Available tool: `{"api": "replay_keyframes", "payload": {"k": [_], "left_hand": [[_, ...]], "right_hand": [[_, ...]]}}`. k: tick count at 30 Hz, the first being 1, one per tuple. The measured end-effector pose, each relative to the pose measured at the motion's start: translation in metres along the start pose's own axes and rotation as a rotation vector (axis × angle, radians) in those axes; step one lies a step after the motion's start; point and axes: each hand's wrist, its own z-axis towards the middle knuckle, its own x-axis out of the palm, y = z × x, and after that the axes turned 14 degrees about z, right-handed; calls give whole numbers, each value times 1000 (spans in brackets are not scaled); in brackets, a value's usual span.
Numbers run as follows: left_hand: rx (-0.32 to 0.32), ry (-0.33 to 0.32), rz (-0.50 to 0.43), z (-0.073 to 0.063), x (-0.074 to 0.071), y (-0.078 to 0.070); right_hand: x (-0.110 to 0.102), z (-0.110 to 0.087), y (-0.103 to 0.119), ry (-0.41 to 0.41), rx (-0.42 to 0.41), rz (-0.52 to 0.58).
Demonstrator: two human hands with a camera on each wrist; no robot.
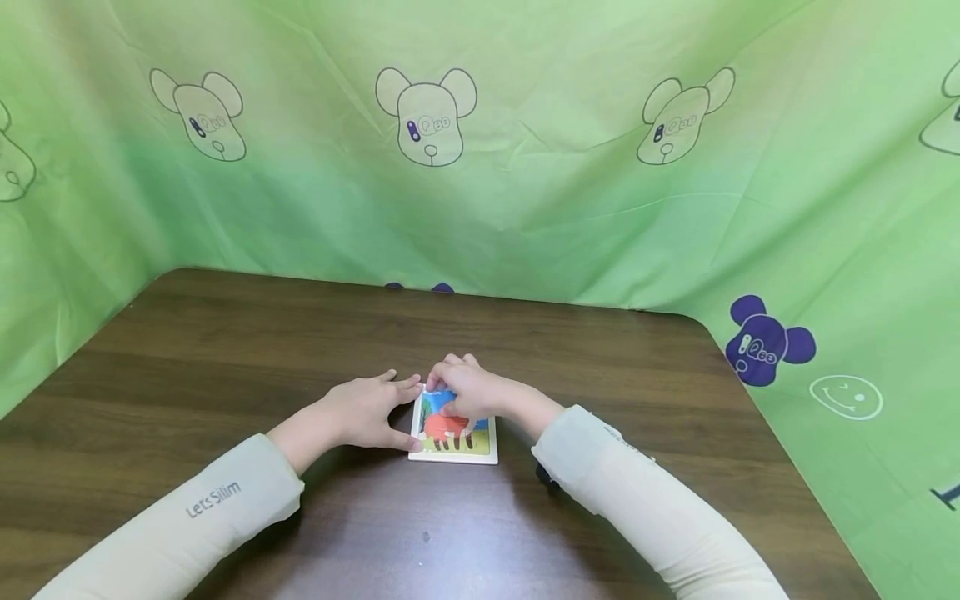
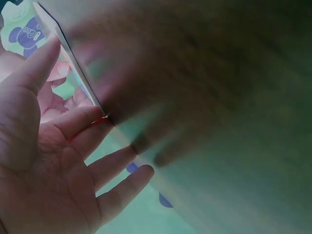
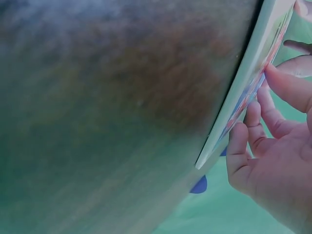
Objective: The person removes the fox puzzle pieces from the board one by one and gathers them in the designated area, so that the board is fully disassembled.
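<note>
A small white-bordered picture board (image 1: pixel 453 457) lies flat on the table. Its picture has a red animal with dark legs, yellow-green ground and blue sky. My left hand (image 1: pixel 367 410) steadies the board's left side, thumb at the near corner and index finger by the far one. Those fingers are mostly straight and spread in the left wrist view. My right hand (image 1: pixel 474 392) reaches over the board from the right, its bent fingers touching the upper left of the picture. In the right wrist view the thumb (image 3: pixel 287 87) meets the picture surface apart from the fingertips. The right hand hides the picture's upper right.
The brown wooden table (image 1: pixel 225 350) spreads around the board. Green cloth (image 1: pixel 525 192) printed with mouse-like heads hangs behind the table and along both sides. A small dark object (image 1: pixel 547 477) shows under the right cuff.
</note>
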Motion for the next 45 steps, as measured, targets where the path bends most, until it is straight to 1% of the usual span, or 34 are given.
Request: {"api": "replay_keyframes", "payload": {"k": [4, 8, 17, 27, 33, 36, 39, 43, 45], "left_hand": [[0, 0, 6, 0, -1, 0], [0, -3, 12, 0, -1, 0], [-8, 13, 17, 0, -4, 0], [-10, 26, 19, 1, -4, 0], [-4, 22, 11, 2, -5, 0], [-2, 18, 13, 3, -5, 1], [0, 16, 16, 4, -5, 1], [-2, 21, 11, 4, -5, 2], [-2, 24, 8, 3, -5, 3]], "right_hand": [[0, 1, 0, 4, 10, 24], [-1, 0, -1, -6, -3, 35], [-5, -1, -3, -51, -90, 34], [-4, 2, -2, -47, -119, 5], [-6, 1, -5, -47, -140, 63], [-8, 1, -8, -41, -143, 120], [-10, 0, -10, -36, -163, 162], [-12, 1, -10, -31, -187, 177], [-12, 1, -12, -31, -184, 186]]}}
